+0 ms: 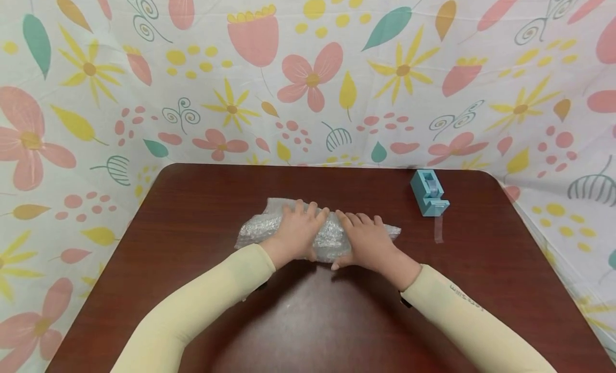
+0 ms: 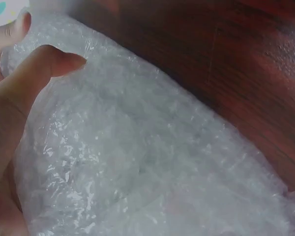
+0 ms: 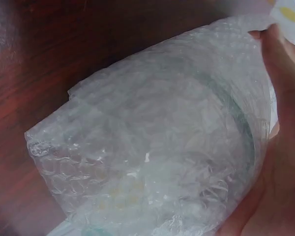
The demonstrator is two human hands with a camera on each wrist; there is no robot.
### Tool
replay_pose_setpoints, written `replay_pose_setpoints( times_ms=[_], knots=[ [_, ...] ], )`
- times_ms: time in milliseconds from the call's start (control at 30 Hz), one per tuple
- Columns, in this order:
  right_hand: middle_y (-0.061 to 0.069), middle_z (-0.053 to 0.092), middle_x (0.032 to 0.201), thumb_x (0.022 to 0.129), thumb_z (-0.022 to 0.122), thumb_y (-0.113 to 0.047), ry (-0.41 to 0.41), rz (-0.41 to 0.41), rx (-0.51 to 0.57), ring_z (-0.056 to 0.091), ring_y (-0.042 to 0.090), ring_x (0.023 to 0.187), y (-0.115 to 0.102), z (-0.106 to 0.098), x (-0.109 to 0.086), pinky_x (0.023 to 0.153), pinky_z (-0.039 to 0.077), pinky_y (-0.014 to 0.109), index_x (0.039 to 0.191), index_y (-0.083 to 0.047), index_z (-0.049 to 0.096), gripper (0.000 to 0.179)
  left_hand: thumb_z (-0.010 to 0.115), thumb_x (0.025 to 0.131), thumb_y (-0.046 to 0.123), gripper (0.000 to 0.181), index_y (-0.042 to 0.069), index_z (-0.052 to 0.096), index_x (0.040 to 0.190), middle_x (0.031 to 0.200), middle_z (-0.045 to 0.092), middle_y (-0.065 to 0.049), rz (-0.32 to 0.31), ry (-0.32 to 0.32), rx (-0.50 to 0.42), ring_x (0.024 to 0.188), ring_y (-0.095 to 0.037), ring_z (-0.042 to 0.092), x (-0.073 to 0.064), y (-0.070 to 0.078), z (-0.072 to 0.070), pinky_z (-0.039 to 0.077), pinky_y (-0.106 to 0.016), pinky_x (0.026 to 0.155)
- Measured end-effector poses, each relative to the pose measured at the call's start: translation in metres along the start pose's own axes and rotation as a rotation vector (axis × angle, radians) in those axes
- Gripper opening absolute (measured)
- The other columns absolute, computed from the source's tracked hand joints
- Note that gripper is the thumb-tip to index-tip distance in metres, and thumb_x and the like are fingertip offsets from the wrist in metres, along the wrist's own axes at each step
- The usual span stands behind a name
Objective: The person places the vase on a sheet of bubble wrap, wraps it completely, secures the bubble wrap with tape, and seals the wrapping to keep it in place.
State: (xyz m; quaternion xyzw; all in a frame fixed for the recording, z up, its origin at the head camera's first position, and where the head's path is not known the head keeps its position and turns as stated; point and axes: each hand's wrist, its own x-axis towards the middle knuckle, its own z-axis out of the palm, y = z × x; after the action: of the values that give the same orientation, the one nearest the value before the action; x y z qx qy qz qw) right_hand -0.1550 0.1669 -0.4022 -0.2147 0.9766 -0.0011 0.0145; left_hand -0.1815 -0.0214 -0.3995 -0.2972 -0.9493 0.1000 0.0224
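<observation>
A bundle of clear bubble wrap [image 1: 332, 235] lies across the middle of the table. My left hand [image 1: 295, 233] grips its left-centre part, fingers over the top and far side, thumb at the near side. Just to the right, my right hand [image 1: 369, 243] holds the bundle the same way. Loose flaps of wrap stick out at both ends. In the right wrist view a curved greenish edge [image 3: 238, 115] shows through the layers; the rest of what is wrapped is hidden. The left thumb [image 2: 37, 73] lies along the wrap in the left wrist view.
On the dark wooden table [image 1: 202, 196], a light blue tape dispenser [image 1: 423, 193] stands at the back right. A strip of clear tape [image 1: 438, 229] hangs from its front onto the tabletop. Behind the table hangs a flowered cloth [image 1: 313, 127].
</observation>
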Motion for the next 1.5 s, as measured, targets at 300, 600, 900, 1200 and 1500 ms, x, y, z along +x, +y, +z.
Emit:
replay_pose_setpoints(
  times_ms=[300,600,900,1200,1500],
  knots=[
    [0.016,0.067,0.133,0.062,0.084,-0.072,0.067,-0.006,-0.074,0.065,0.037,0.116,0.002,0.004,0.002,0.085,0.053,0.053,0.145,-0.005,0.05,0.112,0.089,0.06,0.068,0.112,0.019,0.045,0.15,0.135,0.061,-0.01,0.037,-0.044,0.001,0.115,-0.034,0.062,0.007,-0.004,-0.005,0.058,-0.053,0.086],
    [0.017,0.067,0.134,0.062,0.085,-0.071,-0.039,0.019,-0.037,0.066,0.037,0.109,0.005,0.002,0.018,0.081,0.053,0.053,0.146,-0.005,0.048,0.113,0.088,0.067,0.06,0.103,0.02,0.045,0.152,0.136,0.061,-0.009,0.04,-0.178,-0.097,0.112,-0.036,0.061,0.024,-0.014,-0.011,0.055,-0.059,0.091],
    [0.018,0.07,0.131,0.067,0.088,-0.062,-0.078,0.037,-0.004,0.069,0.038,0.104,0.01,-0.002,0.024,0.081,0.055,0.054,0.145,-0.001,0.049,0.107,0.086,0.072,0.057,0.1,0.021,0.042,0.154,0.14,0.059,-0.009,0.053,-0.237,-0.13,0.117,-0.036,0.058,0.031,-0.017,-0.019,0.052,-0.061,0.097],
    [0.017,0.074,0.118,0.07,0.088,-0.055,-0.109,-0.043,0.081,0.072,0.032,0.085,0.025,0.0,0.037,0.071,0.059,0.046,0.14,0.001,0.051,0.097,0.086,0.071,0.061,0.112,0.028,0.03,0.162,0.167,0.037,-0.007,0.065,-0.267,-0.183,0.155,-0.044,0.029,0.037,-0.025,-0.02,0.022,-0.08,0.115],
    [0.02,0.063,0.142,0.076,0.084,-0.053,-0.267,-0.042,0.146,0.068,0.034,0.118,0.036,-0.003,0.051,0.097,0.057,0.05,0.152,0.005,0.04,0.105,0.077,0.068,0.078,0.119,0.024,0.028,0.162,0.165,0.039,-0.007,0.129,-0.06,0.01,0.155,-0.037,0.033,0.022,-0.015,-0.002,0.025,-0.076,0.117]
  ],
)
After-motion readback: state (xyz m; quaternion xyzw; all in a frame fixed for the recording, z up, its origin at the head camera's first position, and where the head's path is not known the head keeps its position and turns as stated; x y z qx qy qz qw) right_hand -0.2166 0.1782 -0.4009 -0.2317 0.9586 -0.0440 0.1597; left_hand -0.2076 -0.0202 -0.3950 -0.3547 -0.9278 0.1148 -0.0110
